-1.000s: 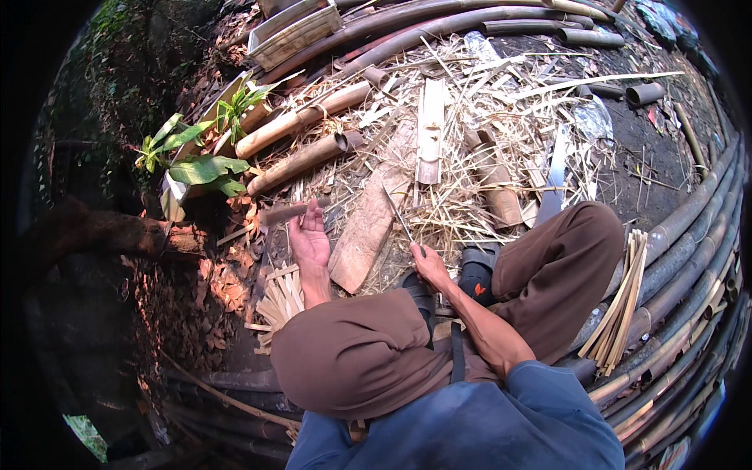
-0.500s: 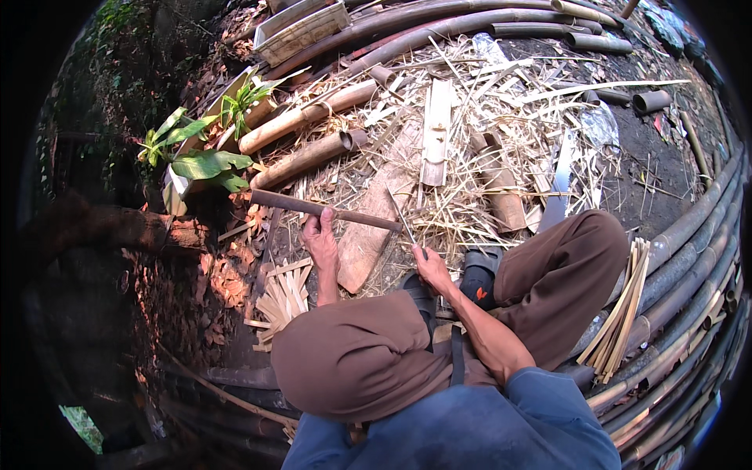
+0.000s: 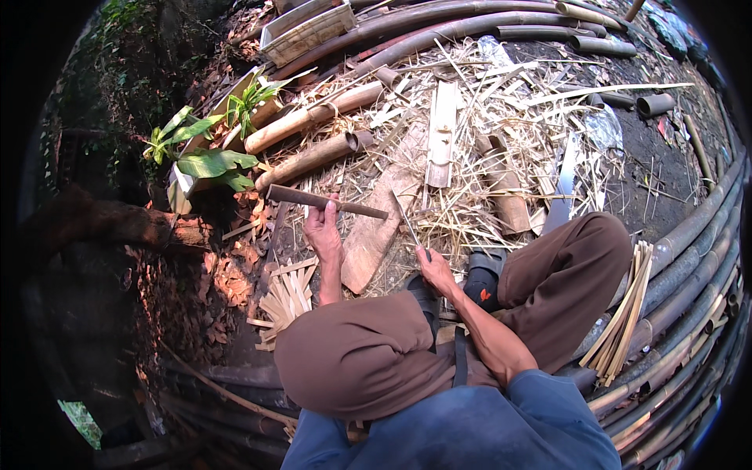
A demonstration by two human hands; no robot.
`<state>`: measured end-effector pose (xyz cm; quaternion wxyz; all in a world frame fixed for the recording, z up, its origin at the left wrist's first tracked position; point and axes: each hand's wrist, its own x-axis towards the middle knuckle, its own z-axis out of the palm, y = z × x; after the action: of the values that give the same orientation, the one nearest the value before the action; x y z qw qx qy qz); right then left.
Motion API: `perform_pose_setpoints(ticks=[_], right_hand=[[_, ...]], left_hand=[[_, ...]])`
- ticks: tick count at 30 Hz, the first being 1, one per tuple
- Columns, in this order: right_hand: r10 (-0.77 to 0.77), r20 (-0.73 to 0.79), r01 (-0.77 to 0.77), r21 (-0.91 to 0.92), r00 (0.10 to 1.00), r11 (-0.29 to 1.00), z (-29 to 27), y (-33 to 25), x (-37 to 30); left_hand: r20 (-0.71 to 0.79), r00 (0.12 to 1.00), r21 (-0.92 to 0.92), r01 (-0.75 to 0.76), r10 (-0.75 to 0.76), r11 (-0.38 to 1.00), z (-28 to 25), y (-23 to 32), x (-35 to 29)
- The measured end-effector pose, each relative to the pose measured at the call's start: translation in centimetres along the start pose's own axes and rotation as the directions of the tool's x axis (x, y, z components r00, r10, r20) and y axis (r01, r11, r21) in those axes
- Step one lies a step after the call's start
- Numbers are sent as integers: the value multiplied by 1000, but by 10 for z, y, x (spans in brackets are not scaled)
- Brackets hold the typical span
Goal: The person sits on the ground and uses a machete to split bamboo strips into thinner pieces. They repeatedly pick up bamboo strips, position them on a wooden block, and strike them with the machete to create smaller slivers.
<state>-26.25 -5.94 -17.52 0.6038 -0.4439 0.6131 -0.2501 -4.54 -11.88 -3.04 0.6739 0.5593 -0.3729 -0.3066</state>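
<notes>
My left hand (image 3: 323,229) is closed around the middle of a dark brown bamboo strip (image 3: 362,210), held crosswise above the ground. In my right hand (image 3: 435,269) is the handle of a knife (image 3: 409,223), its narrow blade pointing up and away from me. The blade tip is close to the right end of the strip, with a small gap between them. Under both lies a flat wooden board (image 3: 374,244). Beyond it a pale split bamboo piece (image 3: 442,141) rests among the shavings.
Thin cut strips (image 3: 286,299) lie fanned left of my knee, and another bundle (image 3: 623,317) rests on bamboo poles (image 3: 666,290) at the right. A handsaw (image 3: 561,192) lies beyond my right knee. Bamboo tubes (image 3: 313,157) and a plastic crate (image 3: 309,33) are farther off.
The strip has turned in my left hand: its left end has shifted right and its right end has drawn back from the knife. My right hand has barely moved.
</notes>
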Motion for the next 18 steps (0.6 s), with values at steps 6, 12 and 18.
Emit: perform_pose_setpoints(ticks=[6,12,18], right_hand=[[-160,-3,156,-226,987,962,-13,-32,-22],[-386,246,406,-34,889,913,11,-141,-79],[-405,159,419,-62,900,906,23,-115,-61]], left_hand=[[-177,947,-41,-279,268,959,12,72,15],[-342,847,-1,-433,406,902,31,86,5],[-415,821,-61,-455,392,889,36,78,5]])
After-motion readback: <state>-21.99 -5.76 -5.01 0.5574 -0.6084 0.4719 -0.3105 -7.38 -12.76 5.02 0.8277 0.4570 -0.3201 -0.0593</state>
